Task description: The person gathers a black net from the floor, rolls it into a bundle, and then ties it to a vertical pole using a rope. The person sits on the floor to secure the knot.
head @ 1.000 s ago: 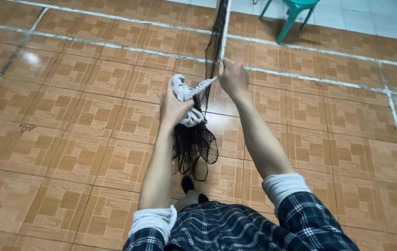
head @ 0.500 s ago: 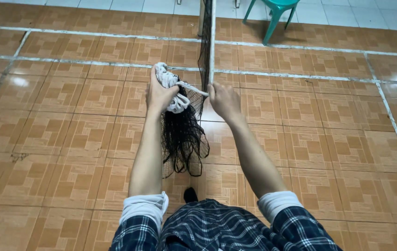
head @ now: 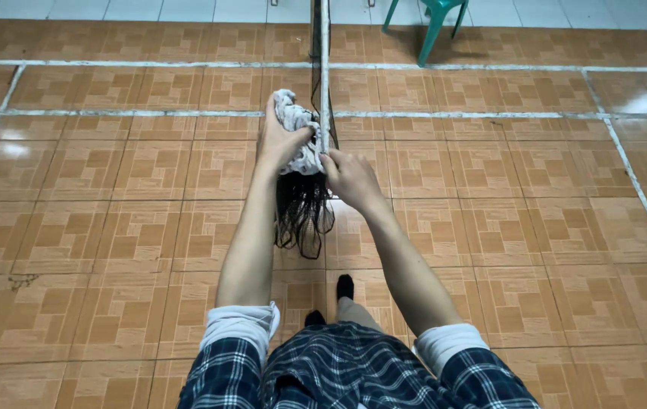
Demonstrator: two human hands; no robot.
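Both hands raised — left hand [head: 282,136] grips white bundle [head: 298,136], right hand [head: 350,178] pinches net [head: 304,212]

I see glossy brown tile on the floor [head: 111,197], sheen catching light; a fine black mesh net [head: 304,216] hanging limp; a bunched white cord [head: 297,132], soft and matt; a smooth green plastic chair [head: 437,23]; plaid cloth sleeves [head: 225,375].

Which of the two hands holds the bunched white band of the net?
The left hand grips the bunched white band, with black netting hanging below. The right hand only pinches the stretched band beside it.
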